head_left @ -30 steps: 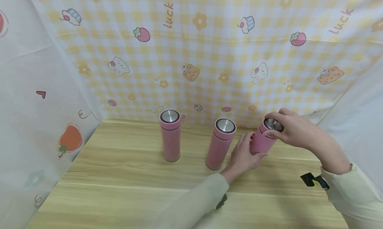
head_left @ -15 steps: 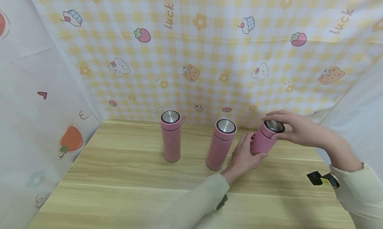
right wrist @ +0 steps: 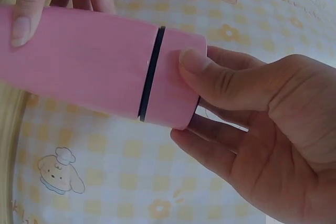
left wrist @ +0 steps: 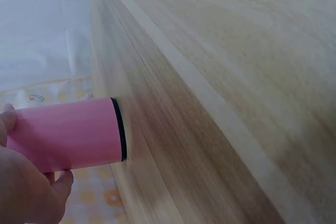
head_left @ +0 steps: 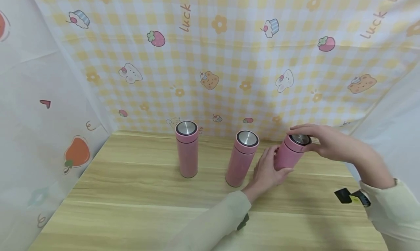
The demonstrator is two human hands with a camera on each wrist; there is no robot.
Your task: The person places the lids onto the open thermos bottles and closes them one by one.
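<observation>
Toward the right of the head view stands a pink thermos [head_left: 288,157] with a silver-topped lid [right wrist: 173,87]. My left hand [head_left: 267,172] grips its body from the left, thumb in front and fingers reaching behind. In the left wrist view the dark-rimmed base of the thermos [left wrist: 79,132] meets the wooden table. My right hand [head_left: 333,143] holds the lid from the upper right. The right wrist view has the thumb on the lid's pink side and the fingers around its far edge, with a thin black ring between lid and body.
Two matching pink thermoses stand upright to the left: a nearer thermos [head_left: 241,163] beside my left hand and a farther thermos [head_left: 188,158]. A yellow checked cloth [head_left: 229,61] hangs behind the wooden table [head_left: 131,192], with white cloth [head_left: 39,134] at the left side.
My right hand first loosened on the lid and shifted right, turning at the wrist, then settled its fingers slightly back onto the lid. My left hand and the other thermoses stayed put.
</observation>
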